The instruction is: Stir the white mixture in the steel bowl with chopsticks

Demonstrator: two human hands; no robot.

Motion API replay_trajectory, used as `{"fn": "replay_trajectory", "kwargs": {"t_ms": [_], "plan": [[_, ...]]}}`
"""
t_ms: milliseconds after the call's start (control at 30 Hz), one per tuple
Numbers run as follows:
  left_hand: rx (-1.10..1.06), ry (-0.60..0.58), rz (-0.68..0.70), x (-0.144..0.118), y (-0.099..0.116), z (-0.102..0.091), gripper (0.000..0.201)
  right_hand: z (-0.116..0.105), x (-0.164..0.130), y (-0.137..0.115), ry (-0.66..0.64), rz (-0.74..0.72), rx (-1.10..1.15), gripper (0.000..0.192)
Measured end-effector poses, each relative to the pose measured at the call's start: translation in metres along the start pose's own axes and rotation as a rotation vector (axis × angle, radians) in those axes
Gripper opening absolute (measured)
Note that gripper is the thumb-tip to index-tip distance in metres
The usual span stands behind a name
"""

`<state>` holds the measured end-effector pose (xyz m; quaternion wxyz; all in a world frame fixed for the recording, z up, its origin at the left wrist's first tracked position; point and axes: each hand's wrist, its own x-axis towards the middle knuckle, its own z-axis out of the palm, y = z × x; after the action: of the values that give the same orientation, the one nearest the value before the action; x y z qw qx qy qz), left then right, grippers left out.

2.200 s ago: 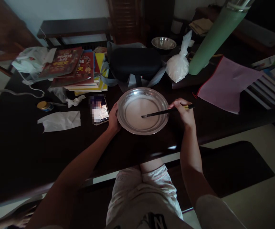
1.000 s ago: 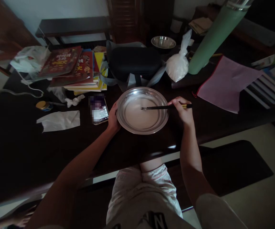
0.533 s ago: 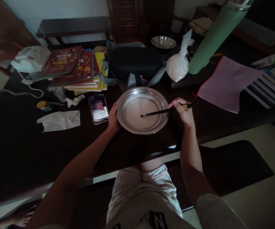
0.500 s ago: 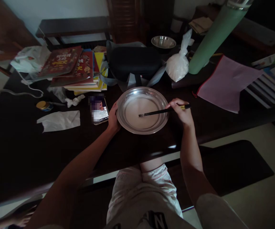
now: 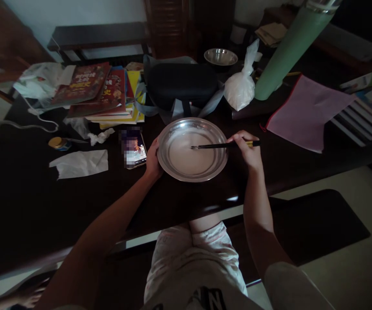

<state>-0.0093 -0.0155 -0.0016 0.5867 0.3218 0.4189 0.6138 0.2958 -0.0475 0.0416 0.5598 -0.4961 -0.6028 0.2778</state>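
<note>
A wide steel bowl (image 5: 192, 177) stands on the dark table before me, with a pale, milky mixture (image 5: 186, 157) in its bottom. My left hand (image 5: 153, 160) grips the bowl's left rim. In my right hand (image 5: 246, 150) is a pair of black chopsticks (image 5: 215, 146) with gold-coloured bands near the top. The fingers are closed around them, and their tips reach into the mixture near the middle of the bowl. A lit phone (image 5: 136, 148) lies just left of my left hand.
Behind the bowl sits a black case (image 5: 182, 84). A tied bag of white powder (image 5: 239, 88) and a tall green bottle (image 5: 292, 54) stand behind right, near a pink mesh pouch (image 5: 311, 112). Stacked books (image 5: 85, 84), a small jar (image 5: 59, 143) and paper (image 5: 79, 164) lie left.
The chopstick tips have shifted slightly right and away from me within the mixture, and the chopsticks now lie more level. My left hand and the bowl stay in place.
</note>
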Motion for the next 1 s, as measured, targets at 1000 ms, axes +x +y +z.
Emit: {"fn": "replay_trajectory", "kwargs": {"t_ms": [1000], "plan": [[-0.001, 0.003, -0.015, -0.0012, 0.0017, 0.0019, 0.025, 0.0006, -0.0004, -0.0021, 0.002, 0.022, 0.018, 0.046]]}}
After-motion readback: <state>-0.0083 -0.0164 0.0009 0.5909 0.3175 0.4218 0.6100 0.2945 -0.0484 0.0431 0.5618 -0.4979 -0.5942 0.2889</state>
